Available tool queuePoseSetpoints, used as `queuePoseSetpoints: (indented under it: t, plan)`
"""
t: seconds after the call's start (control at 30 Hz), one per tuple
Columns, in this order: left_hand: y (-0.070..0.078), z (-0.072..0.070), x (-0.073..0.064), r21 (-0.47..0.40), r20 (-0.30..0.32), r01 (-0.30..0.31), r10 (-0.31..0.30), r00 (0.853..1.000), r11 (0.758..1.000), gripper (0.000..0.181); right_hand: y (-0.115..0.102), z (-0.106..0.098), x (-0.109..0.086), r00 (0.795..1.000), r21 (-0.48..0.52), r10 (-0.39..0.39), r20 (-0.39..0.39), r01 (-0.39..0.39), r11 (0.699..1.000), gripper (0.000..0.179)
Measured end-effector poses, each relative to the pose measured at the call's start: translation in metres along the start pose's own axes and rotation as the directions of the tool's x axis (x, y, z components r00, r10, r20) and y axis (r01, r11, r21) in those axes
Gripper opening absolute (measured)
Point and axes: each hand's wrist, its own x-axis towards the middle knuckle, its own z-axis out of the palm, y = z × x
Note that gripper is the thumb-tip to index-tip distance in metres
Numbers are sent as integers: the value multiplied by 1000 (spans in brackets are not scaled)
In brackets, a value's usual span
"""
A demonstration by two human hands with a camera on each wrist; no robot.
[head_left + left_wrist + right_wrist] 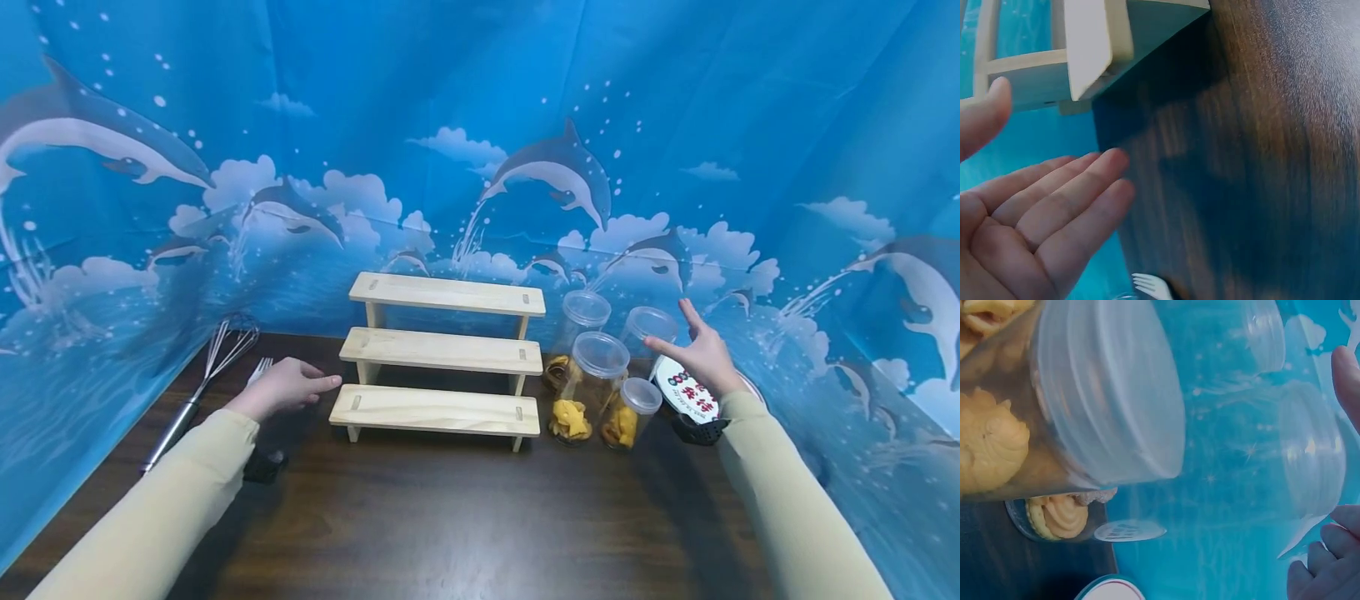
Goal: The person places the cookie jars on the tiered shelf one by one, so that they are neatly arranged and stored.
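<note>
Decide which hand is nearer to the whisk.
Left. The left hand is between the whisk and the wooden shelf; the right hand is beyond the shelf, near the jars.

On the white round object [664,377] at the right side of the tabletop [480,508], two large red Chinese characters are printed; the second seems to be "待", the first is not surely readable. The small line below them is too tiny for reading.

Room before shelf [441,350]; 4 jars [604,363] block right.
</note>
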Motion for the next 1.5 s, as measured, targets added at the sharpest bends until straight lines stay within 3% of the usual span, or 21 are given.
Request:
queuePoseSetpoints:
  t: [0.07, 0.17, 0.53, 0.87, 1.1, 1.5]
  plan:
    - [-2, 2, 3, -78, 56, 52, -48, 997, 996, 63, 3, 1, 2, 1000, 25, 21, 19, -22, 999, 97]
    - [-3, 6, 7, -147, 108, 86, -70, 992, 985, 52, 5, 2, 4, 999, 43, 35, 29, -37, 998, 97]
    - [-9, 17, 22, -293, 176, 167, -118, 977, 941, 40, 9, 7, 11, 995, 84, 85, 52, -89, 993, 94]
    - [-11, 17, 24, -319, 208, 168, -104, 973, 933, 39, 11, 8, 11, 995, 79, 98, -26, -96, 992, 91]
    - [-12, 18, 25, -326, 216, 177, -109, 970, 929, 38, 10, 5, 4, 992, 132, 99, -77, -88, 987, 89]
    - [-6, 18, 21, -307, 202, 181, -122, 972, 934, 38, -23, -22, -4, 974, 90, 84, -212, -67, 994, 87]
